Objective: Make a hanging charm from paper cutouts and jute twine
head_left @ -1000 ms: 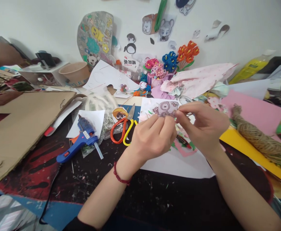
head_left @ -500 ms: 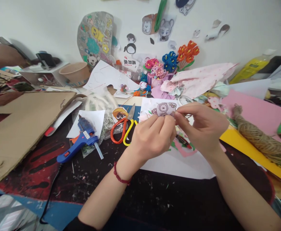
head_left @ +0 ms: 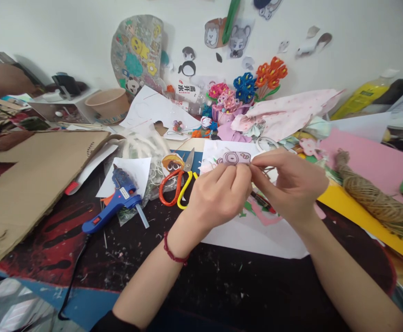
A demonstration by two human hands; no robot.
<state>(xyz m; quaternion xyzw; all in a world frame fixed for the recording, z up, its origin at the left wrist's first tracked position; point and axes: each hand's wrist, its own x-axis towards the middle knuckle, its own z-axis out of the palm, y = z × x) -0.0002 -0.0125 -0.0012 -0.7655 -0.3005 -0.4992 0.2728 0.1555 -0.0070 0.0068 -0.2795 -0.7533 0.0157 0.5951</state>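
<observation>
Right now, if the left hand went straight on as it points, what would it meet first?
Probably the right hand, just ahead; depth is unclear, and the two may be touching.

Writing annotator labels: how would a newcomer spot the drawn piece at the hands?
On the dark work surface, find the white sheet. Above it the left hand and right hand come together; the drawn piece shows just beyond the left one. Unlike the pink scraps below, it bears one circle inside another.
</observation>
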